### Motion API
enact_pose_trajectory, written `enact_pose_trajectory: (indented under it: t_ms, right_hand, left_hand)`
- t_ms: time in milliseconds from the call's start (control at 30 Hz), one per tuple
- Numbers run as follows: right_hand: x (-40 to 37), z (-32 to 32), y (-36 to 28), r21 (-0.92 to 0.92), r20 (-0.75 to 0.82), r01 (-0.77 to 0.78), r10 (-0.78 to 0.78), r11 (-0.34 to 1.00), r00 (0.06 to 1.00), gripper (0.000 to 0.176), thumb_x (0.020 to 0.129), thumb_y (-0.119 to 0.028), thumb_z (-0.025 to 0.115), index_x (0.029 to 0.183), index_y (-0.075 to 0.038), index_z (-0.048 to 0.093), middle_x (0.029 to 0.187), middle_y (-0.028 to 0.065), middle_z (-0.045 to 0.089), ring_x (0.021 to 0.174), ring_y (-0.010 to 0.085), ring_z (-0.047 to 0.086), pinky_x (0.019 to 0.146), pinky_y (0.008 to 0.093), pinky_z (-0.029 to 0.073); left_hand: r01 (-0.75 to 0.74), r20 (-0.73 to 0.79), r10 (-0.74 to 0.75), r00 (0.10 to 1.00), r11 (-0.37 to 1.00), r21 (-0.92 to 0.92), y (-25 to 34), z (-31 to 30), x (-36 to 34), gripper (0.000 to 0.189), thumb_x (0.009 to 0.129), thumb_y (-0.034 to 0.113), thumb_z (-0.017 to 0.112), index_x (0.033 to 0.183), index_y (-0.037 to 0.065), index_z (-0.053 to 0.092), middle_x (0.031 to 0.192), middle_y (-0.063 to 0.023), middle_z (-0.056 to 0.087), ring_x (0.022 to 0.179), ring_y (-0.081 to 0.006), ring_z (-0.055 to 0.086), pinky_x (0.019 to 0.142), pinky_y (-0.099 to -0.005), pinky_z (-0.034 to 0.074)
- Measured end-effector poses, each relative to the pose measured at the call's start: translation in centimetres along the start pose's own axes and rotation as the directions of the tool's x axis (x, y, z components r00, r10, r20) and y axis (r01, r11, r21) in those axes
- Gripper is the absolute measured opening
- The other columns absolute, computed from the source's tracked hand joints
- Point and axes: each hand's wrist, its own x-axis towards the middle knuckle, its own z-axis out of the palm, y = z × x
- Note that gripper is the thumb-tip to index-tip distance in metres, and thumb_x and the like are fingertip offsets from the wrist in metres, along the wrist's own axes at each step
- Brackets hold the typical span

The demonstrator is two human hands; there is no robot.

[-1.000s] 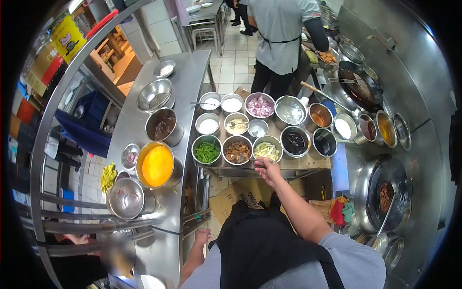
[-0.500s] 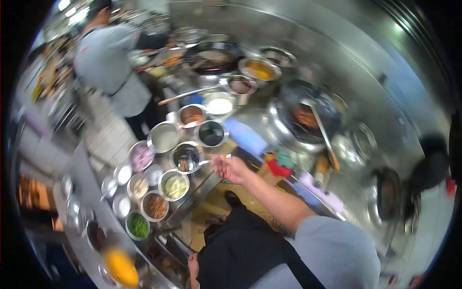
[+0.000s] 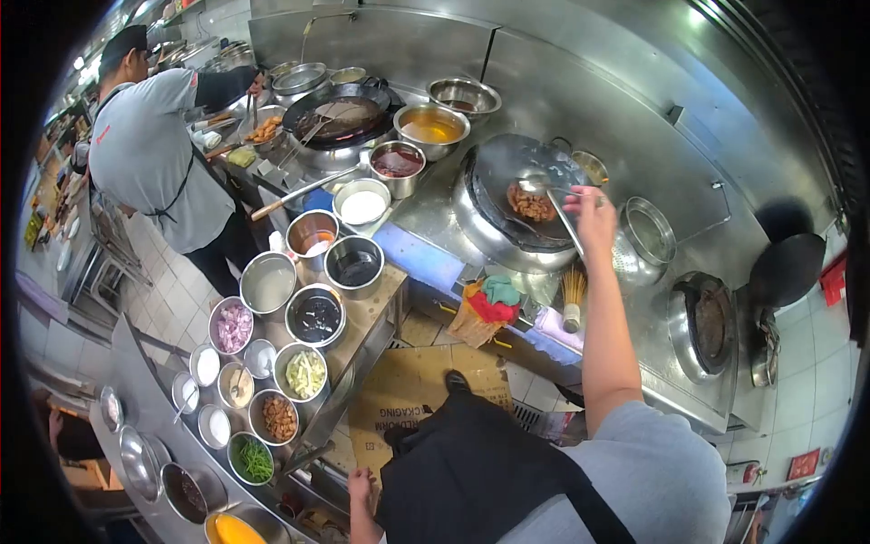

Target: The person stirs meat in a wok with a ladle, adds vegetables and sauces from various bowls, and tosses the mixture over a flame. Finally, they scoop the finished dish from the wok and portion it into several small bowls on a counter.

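Note:
My right hand [image 3: 594,222] is closed on the thin metal handle of a spoon [image 3: 564,190], held out over the right-hand wok [image 3: 507,159]. Browned chunks of food [image 3: 531,203] lie in that wok. A ladle [image 3: 569,227] rests there too, its lower handle passing behind my forearm. My left hand [image 3: 362,487] hangs low beside my black apron [image 3: 462,462], fingers curled, with nothing seen in it. The pot of dark sauce [image 3: 315,315] stands among other pots on the counter left of me.
A co-worker [image 3: 149,136] stands at the left-hand wok [image 3: 340,113]. Bowls of chopped onion [image 3: 234,326], pale green vegetable [image 3: 304,374] and green herbs [image 3: 256,461] crowd the side counter. A bamboo brush [image 3: 573,295] and coloured cloths [image 3: 492,304] lie by the stove edge. Cardboard [image 3: 385,390] covers the floor.
My right hand has moved with the spoon from the dark sauce pot, right and up to over the wok. The view has turned slightly and is sharper. My left hand stays low.

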Motion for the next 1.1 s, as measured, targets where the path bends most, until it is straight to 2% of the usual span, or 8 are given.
enact_pose_trajectory:
  t_ms: [133,233,500,667,767,833,1000,1100]
  right_hand:
    - [-8.4,9.5,-1.6,0.264,0.69,-0.465,0.171,0.845,0.703,0.03,0.095,-0.028,0.043,0.102,-0.002,0.058,0.09,0.009,0.064,0.073,0.013,0.062,0.061,0.0227,0.045]
    - [-16.8,17.1,-1.9,0.009,0.948,-0.725,0.225,0.688,0.225,0.029,0.095,-0.028,0.043,0.108,-0.005,0.055,0.095,0.0089,0.064,0.075,0.0124,0.062,0.06,0.0208,0.045]
    - [-31.0,23.9,-5.5,-0.222,0.966,-0.751,0.039,0.622,-0.254,0.044,0.094,-0.032,0.043,0.132,-0.012,0.034,0.116,0.0106,0.057,0.093,0.02,0.061,0.067,0.0291,0.052]
    - [-29.3,20.3,-1.5,-0.361,0.86,-0.478,0.087,0.8,-0.504,0.05,0.093,-0.028,0.046,0.136,-0.007,0.029,0.106,0.0119,0.061,0.079,0.0177,0.063,0.062,0.0259,0.05]
    - [-25.2,13.9,3.7,-0.247,0.889,-0.411,0.037,0.878,-0.457,0.045,0.094,-0.026,0.045,0.133,-0.005,0.035,0.103,0.0112,0.062,0.08,0.015,0.063,0.065,0.0254,0.049]
    - [-19.1,7.9,5.2,-0.038,0.957,-0.376,-0.074,0.926,-0.279,0.042,0.093,-0.026,0.048,0.129,-0.005,0.041,0.101,0.0097,0.063,0.084,0.0135,0.062,0.071,0.0284,0.049]
    - [-4.4,-8.4,8.8,-0.365,0.706,0.134,0.18,0.921,0.684,0.038,0.086,-0.024,0.056,0.116,-0.002,0.053,0.093,0.0136,0.064,0.088,0.0285,0.062,0.081,0.0365,0.047]
    - [-2.1,-12.8,12.0,-0.598,0.468,0.313,0.005,0.738,0.884,0.04,0.082,-0.023,0.058,0.116,-0.002,0.051,0.09,0.0162,0.063,0.088,0.0328,0.06,0.081,0.0409,0.046]
  left_hand:
    - [-0.511,0.406,0.317,0.857,0.621,0.594,8.8,-0.4,-4.9,0.036,0.084,0.035,0.057,0.1,0.003,0.058,0.085,-0.0145,0.063,0.076,-0.0248,0.063,0.067,-0.0365,0.049]
    - [-0.382,0.377,0.161,0.912,0.666,0.64,12.3,-1.5,-6.1,0.039,0.081,0.04,0.055,0.102,0.008,0.059,0.092,-0.0179,0.063,0.087,-0.034,0.06,0.073,-0.0416,0.048]
    - [-0.32,-0.256,0.362,0.896,0.928,0.19,14.9,2.3,-5.4,0.028,0.085,0.03,0.057,0.097,0.006,0.061,0.091,-0.0139,0.065,0.087,-0.0252,0.062,0.077,-0.0345,0.048]
    - [-0.062,-0.255,0.136,0.957,0.958,0.279,4.1,7.3,-6.7,0.04,0.084,0.041,0.055,0.094,0.004,0.062,0.086,-0.0137,0.065,0.077,-0.0235,0.062,0.069,-0.0343,0.048]
    - [-0.149,0.096,0.118,0.988,0.637,0.756,-12.7,10.5,-5.2,0.054,0.086,0.049,0.038,0.099,0.005,0.065,0.087,-0.0149,0.065,0.086,-0.0307,0.062,0.083,-0.0399,0.045]
    - [0.042,0.007,-0.052,0.999,0.868,0.495,-12.7,12.8,-9.4,0.048,0.088,0.044,0.039,0.099,0.005,0.065,0.086,-0.0142,0.066,0.085,-0.0293,0.061,0.082,-0.0406,0.044]
    - [0.013,0.104,-0.075,0.992,0.863,0.505,-7.0,14.4,-6.6,0.042,0.089,0.038,0.04,0.096,0.005,0.064,0.081,-0.0125,0.065,0.079,-0.0252,0.062,0.073,-0.0379,0.045]
    - [-0.072,0.176,-0.038,0.984,0.814,0.577,-2.4,14.2,-3.1,0.038,0.089,0.034,0.04,0.094,0.004,0.064,0.079,-0.0114,0.065,0.075,-0.0228,0.062,0.068,-0.0363,0.047]
